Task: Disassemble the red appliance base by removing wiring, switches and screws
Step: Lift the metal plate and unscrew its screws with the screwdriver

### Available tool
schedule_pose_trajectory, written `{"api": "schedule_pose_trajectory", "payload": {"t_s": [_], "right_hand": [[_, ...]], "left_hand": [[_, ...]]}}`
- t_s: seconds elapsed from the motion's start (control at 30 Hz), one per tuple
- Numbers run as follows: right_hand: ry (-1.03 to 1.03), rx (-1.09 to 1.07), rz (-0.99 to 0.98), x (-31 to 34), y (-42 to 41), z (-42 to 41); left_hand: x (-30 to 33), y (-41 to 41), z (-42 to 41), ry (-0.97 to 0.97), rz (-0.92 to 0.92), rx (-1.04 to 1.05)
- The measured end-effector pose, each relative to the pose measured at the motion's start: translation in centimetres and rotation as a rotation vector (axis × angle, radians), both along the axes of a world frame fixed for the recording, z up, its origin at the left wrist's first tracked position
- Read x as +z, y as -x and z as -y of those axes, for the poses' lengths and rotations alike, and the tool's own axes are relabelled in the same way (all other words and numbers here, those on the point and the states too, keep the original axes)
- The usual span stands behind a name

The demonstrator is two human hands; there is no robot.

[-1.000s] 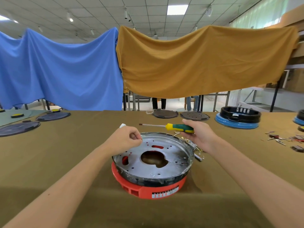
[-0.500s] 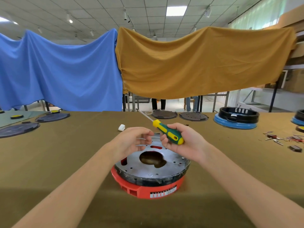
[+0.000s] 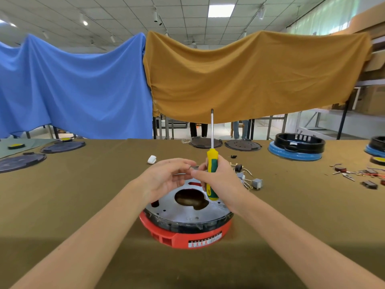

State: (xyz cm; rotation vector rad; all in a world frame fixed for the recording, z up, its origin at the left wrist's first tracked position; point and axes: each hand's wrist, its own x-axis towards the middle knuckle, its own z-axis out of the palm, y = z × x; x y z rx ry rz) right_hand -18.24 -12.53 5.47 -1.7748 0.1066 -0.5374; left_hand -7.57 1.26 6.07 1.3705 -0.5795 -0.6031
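Gripping upright rubbery screwdriver (image 3: 211,172), right hand (image 3: 216,180), left hand (image 3: 166,178) pinching small metal strip (image 3: 194,168), round red base (image 3: 185,232)

A blue cloth (image 3: 73,86) and a mustard cloth (image 3: 250,78) are hung side by side across the room behind a table covered in olive-brown fabric (image 3: 83,195). A ceiling of white tiles (image 3: 125,15) is seen above them, lit by a bright rectangular panel (image 3: 220,10) and small spot lamps. A pale floor (image 3: 220,132) and metal frame legs are visible below the cloths. Cardboard boxes on shelving (image 3: 373,97) are stacked at the right edge.
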Motion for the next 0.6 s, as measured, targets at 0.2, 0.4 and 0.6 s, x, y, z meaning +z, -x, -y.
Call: {"api": "schedule_pose_trajectory", "payload": {"t_s": [0.2, 0.4, 0.6], "right_hand": [[0.218, -0.125, 0.096, 0.0, -0.2, -0.4], [0.257, -0.152, 0.111, -0.1, -0.1, 0.0], [0.188, -0.153, 0.037, 1.1, 0.0, 1.7]], "left_hand": [[-0.1, 0.3, -0.2, -0.016, 0.03, -0.066], [0.2, 0.6, -0.1, -0.153, 0.181, -0.022], [-0.1, 0.6, 0.0, -0.438, 0.575, 0.006]]}}
